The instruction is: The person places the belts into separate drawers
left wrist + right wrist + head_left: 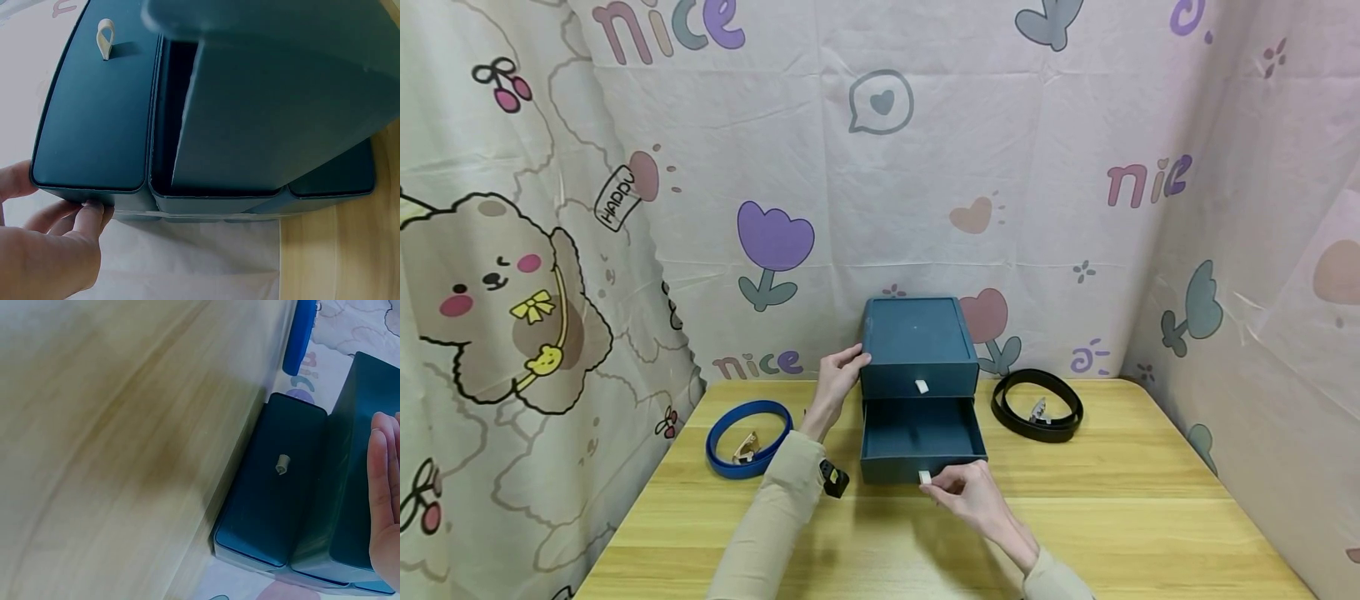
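A dark teal drawer unit (914, 329) stands on the table by the back curtain. Its middle drawer (887, 468) is pulled out, the dark inside showing from above. With thumb and forefinger my right hand (972, 496) pinches the white pull tab (925, 477) on that drawer's front. My left hand (835, 387) grips the unit's upper left edge, thumb over the top and bent fingers (92, 217) against the side. The upper drawer, with its cream fabric loop (105, 39), is closed. In the right wrist view the bottom drawer (272, 487) is closed too.
A coiled blue belt (715, 454) with a gold-coloured buckle lies left of the unit. To the right is a coiled black belt (1051, 433) with a silver buckle. All stand on a wooden table (1120, 517), with a printed curtain (925, 183) behind and at both sides.
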Action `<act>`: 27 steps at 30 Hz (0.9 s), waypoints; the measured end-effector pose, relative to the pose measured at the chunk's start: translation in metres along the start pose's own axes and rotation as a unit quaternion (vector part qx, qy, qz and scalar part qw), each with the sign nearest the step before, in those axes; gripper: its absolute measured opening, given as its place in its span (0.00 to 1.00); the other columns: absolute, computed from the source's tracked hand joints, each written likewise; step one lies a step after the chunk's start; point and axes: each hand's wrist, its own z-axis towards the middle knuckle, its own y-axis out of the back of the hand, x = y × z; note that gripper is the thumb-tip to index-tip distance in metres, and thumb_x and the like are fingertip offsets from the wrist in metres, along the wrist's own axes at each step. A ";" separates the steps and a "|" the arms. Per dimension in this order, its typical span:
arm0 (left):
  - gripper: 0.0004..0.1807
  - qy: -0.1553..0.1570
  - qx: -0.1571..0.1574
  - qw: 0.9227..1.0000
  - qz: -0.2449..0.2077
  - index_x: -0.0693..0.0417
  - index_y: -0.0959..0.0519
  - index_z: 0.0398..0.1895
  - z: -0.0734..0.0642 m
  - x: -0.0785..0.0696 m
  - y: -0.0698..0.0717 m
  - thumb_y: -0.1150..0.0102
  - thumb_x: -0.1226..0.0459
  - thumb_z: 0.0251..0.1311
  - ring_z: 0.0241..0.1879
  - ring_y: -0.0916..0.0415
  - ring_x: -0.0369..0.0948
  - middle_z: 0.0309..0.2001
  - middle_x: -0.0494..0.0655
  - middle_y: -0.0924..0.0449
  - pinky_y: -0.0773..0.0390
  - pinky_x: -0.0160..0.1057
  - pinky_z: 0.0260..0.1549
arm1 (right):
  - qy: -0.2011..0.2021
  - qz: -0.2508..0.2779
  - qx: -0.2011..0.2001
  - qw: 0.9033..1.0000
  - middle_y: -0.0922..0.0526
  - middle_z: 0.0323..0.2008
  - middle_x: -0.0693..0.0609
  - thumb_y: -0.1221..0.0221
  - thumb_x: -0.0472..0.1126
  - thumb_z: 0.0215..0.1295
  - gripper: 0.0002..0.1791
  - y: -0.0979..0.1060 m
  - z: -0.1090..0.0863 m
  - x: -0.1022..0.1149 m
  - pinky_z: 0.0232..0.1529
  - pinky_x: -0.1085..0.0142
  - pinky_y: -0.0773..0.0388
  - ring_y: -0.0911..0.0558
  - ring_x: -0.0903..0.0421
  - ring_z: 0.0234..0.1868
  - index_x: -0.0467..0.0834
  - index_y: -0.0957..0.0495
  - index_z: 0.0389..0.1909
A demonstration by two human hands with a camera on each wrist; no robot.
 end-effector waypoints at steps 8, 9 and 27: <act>0.28 0.002 0.000 1.000 0.001 0.66 0.33 0.72 0.000 -0.001 0.000 0.46 0.63 0.72 0.74 0.39 0.59 0.75 0.65 0.39 0.36 0.58 0.71 | 0.022 -0.005 -0.001 1.000 0.14 0.17 0.53 0.29 0.35 0.58 0.07 0.000 -0.003 0.002 0.18 0.80 0.26 0.19 0.65 0.16 0.46 0.13 0.22; 0.28 0.002 0.000 1.000 0.001 0.66 0.33 0.72 0.000 -0.001 0.000 0.46 0.63 0.72 0.74 0.39 0.59 0.75 0.65 0.39 0.36 0.58 0.71 | 0.028 -0.006 -0.002 1.000 0.14 0.17 0.53 0.29 0.35 0.58 0.08 0.000 -0.004 0.002 0.18 0.80 0.26 0.19 0.64 0.16 0.46 0.13 0.22; 0.28 -0.003 -0.005 1.000 -0.003 0.63 0.30 0.71 0.002 0.003 -0.001 0.43 0.62 0.70 0.73 0.36 0.56 0.73 0.62 0.34 0.34 0.56 0.71 | 0.013 -0.001 0.018 1.000 0.13 0.18 0.50 0.30 0.33 0.59 0.07 0.003 -0.012 0.006 0.18 0.79 0.26 0.18 0.58 0.16 0.44 0.13 0.23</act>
